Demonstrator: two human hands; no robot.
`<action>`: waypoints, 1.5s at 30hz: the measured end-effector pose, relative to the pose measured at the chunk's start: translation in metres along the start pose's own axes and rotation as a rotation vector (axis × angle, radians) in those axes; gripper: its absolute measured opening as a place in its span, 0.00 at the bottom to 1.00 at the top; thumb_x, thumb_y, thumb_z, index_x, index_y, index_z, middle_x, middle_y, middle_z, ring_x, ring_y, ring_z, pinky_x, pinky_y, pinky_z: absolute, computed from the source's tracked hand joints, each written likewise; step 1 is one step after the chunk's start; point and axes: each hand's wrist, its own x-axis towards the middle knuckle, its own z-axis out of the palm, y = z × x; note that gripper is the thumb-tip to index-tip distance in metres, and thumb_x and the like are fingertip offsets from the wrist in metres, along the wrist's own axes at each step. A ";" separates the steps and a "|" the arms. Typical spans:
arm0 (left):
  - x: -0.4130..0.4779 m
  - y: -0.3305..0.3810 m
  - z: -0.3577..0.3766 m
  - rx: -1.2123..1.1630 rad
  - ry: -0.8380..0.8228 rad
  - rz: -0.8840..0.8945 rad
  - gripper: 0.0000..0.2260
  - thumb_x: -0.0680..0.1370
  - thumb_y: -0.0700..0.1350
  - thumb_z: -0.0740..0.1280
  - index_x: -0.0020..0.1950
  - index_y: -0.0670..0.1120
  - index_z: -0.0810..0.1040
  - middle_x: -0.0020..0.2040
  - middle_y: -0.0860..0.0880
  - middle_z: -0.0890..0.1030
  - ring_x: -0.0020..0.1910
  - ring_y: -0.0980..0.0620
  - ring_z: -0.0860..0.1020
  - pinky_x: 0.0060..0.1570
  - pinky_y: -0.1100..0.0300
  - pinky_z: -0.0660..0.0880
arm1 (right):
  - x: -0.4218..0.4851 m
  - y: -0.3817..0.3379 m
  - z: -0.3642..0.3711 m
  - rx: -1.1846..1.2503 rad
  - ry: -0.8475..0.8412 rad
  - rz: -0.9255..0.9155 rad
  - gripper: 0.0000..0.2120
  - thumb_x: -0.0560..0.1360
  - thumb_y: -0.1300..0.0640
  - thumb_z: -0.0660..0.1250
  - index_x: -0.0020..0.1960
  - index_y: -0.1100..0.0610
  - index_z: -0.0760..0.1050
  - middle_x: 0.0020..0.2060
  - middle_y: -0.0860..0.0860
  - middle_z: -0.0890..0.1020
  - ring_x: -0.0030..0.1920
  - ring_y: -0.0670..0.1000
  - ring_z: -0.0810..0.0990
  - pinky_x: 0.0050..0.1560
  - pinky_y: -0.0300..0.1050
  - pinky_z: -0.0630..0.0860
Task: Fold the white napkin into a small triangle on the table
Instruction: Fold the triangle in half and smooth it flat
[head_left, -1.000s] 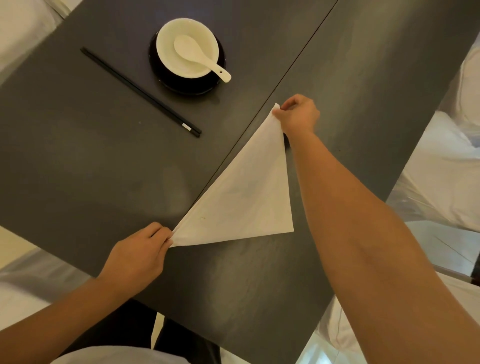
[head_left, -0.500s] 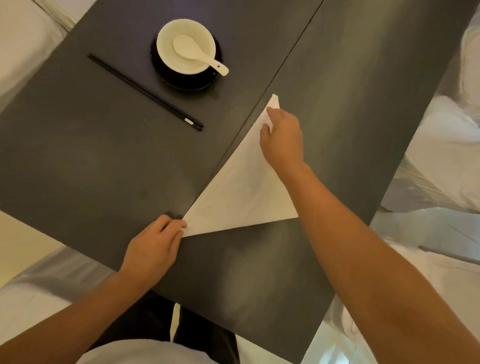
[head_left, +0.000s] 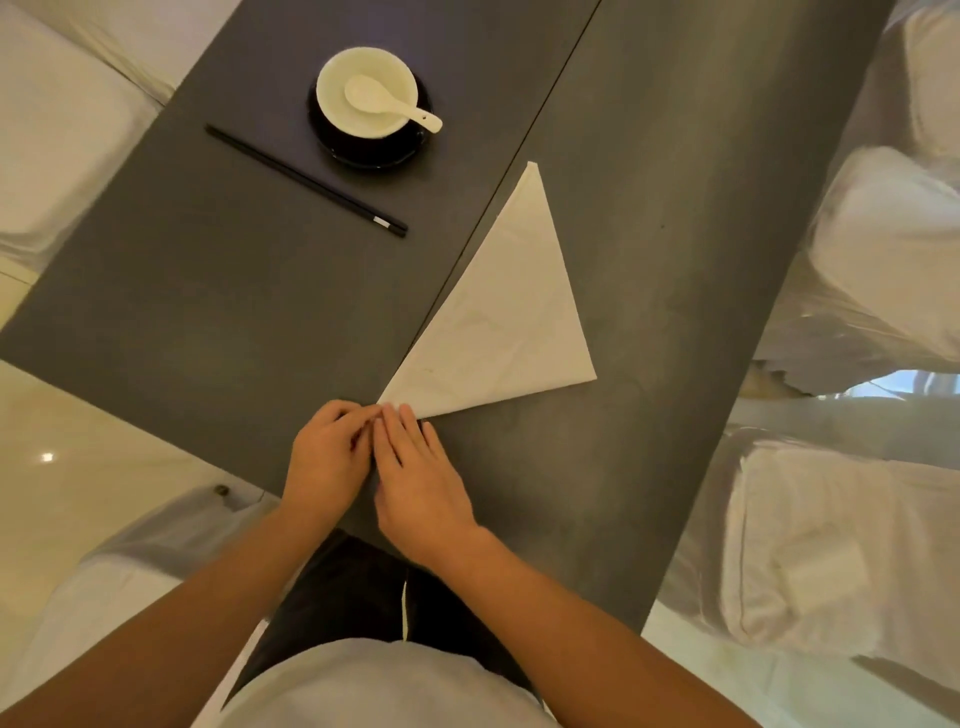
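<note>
The white napkin (head_left: 511, 325) lies flat on the dark table (head_left: 218, 291) as a large triangle, one tip pointing far toward the bowl, one to the right, one toward me. My left hand (head_left: 327, 457) and my right hand (head_left: 421, 470) are side by side at the near tip. The left fingers pinch that corner. The right fingertips rest on the napkin's near edge just beside them, fingers extended and flat. The very tip of the corner is hidden under the fingers.
A white bowl (head_left: 363, 111) holding a white spoon (head_left: 387, 104) sits on a black saucer (head_left: 363, 150) at the far side. Black chopsticks (head_left: 306, 181) lie left of it. A seam (head_left: 540, 109) runs along the table. White-covered chairs (head_left: 883, 260) stand around.
My right hand left the napkin's far tip and came back to the near corner beside my left hand. The napkin lies flat and the view shifted slightly.
</note>
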 end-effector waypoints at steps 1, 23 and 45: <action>-0.002 0.001 -0.001 0.009 0.009 -0.015 0.10 0.76 0.38 0.70 0.57 0.42 0.83 0.49 0.45 0.83 0.44 0.52 0.79 0.50 0.63 0.73 | -0.001 -0.001 0.001 -0.027 -0.031 -0.007 0.31 0.80 0.57 0.55 0.79 0.62 0.46 0.79 0.57 0.48 0.79 0.56 0.42 0.79 0.55 0.44; -0.027 0.040 0.027 -0.007 0.055 0.011 0.14 0.75 0.39 0.70 0.60 0.45 0.78 0.55 0.46 0.77 0.51 0.49 0.76 0.50 0.56 0.77 | -0.038 0.079 -0.021 -0.350 -0.037 -0.035 0.32 0.82 0.43 0.47 0.79 0.59 0.44 0.79 0.55 0.46 0.79 0.56 0.42 0.77 0.61 0.47; -0.029 0.063 0.068 0.334 -0.233 0.437 0.28 0.80 0.45 0.60 0.77 0.36 0.58 0.77 0.38 0.61 0.76 0.42 0.61 0.74 0.47 0.63 | -0.050 0.116 -0.025 -0.373 -0.043 -0.083 0.28 0.83 0.48 0.47 0.79 0.58 0.48 0.79 0.53 0.52 0.79 0.54 0.47 0.78 0.58 0.45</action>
